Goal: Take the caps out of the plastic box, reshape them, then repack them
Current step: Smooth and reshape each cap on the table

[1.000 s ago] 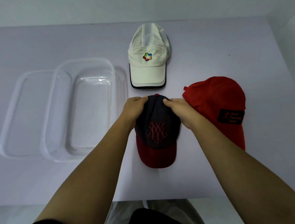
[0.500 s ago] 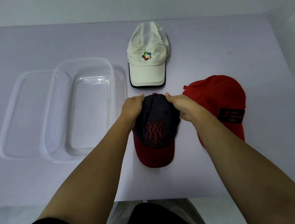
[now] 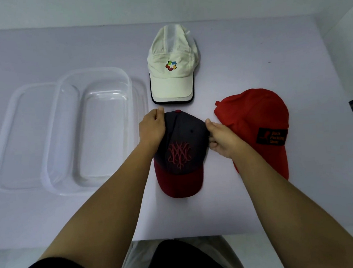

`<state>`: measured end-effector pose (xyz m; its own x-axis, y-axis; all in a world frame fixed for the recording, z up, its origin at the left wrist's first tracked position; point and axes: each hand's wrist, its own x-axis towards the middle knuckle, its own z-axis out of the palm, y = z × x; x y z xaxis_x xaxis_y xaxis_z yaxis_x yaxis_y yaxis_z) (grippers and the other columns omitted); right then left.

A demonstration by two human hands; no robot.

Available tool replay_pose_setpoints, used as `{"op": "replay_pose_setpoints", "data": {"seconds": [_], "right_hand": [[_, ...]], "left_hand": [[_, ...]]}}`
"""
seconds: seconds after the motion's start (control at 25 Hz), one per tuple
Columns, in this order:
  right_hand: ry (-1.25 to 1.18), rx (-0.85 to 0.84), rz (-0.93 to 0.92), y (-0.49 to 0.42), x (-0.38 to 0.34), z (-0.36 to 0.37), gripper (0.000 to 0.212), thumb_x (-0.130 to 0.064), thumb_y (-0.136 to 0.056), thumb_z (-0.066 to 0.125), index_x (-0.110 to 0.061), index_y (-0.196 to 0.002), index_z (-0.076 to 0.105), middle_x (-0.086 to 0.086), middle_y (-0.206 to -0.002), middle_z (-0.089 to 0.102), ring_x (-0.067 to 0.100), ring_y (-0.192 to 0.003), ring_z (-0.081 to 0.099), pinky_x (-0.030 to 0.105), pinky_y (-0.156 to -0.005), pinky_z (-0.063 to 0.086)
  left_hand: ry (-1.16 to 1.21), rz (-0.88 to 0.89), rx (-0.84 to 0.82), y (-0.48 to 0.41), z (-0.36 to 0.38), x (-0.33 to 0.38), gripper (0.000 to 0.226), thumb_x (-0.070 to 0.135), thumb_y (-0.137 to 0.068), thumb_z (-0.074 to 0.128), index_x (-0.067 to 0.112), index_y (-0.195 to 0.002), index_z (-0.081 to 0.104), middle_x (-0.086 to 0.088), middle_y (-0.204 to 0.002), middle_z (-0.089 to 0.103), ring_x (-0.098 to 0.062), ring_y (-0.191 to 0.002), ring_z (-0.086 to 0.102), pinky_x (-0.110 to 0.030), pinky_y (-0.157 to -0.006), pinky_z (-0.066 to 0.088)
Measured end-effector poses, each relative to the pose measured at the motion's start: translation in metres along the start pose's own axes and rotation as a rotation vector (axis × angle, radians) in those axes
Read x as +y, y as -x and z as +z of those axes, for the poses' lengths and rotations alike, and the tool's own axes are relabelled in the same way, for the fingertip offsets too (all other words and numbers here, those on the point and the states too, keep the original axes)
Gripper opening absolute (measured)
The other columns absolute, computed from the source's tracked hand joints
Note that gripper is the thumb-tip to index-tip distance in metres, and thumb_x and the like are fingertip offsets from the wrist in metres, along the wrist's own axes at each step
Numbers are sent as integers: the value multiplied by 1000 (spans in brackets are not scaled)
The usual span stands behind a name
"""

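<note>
Caps lie spread on the table (image 3: 261,207), all three outside the clear plastic box (image 3: 94,71) at frame left. A white cap (image 3: 173,75) sits upper centre and a red cap (image 3: 254,115) at right. The dark cap (image 3: 183,146) at centre is gripped by the left hand (image 3: 152,129) and right hand (image 3: 220,141), fingers (image 3: 209,123) curled on its crown. This looks like reshaping; next the crown likely needs rounding out, then repacking.

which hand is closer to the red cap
Right. The right hand grips the dark cap at the edge of the red cap; the left hand holds the dark cap's far side.
</note>
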<state>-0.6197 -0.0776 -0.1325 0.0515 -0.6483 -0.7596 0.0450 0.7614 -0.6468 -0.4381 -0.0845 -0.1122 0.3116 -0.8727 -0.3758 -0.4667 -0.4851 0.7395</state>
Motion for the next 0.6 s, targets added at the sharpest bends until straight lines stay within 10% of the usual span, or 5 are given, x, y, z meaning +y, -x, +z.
{"op": "replay_pose_setpoints", "data": {"seconds": [0.24,0.4,0.6], "right_hand": [[-366,113,57,-3,2,9,22,-30,-95,52,-18,-77,50,-5,-61,34,4,-45,28,15,-38,27],[31,269,-364,21,4,4,7,-17,-92,55,-22,-96,56,-3,-95,57,7,-82,54,18,-72,44],[378,8,-483,67,64,9,75,-20,-81,71,-28,-142,29,-12,-144,31,2,-130,32,17,-102,32]], "left_hand": [[11,-4,7,-3,-1,-1,43,39,-100,31,12,-68,39,2,-64,40,-12,-61,39,-29,-62,33],[-25,200,21,7,-12,8,30,30,-102,31,18,-96,58,3,-94,59,-24,-102,54,-22,-82,35],[-49,276,118,76,-12,-22,53,18,-96,47,8,-145,30,-10,-148,38,-22,-137,35,-17,-105,21]]}}
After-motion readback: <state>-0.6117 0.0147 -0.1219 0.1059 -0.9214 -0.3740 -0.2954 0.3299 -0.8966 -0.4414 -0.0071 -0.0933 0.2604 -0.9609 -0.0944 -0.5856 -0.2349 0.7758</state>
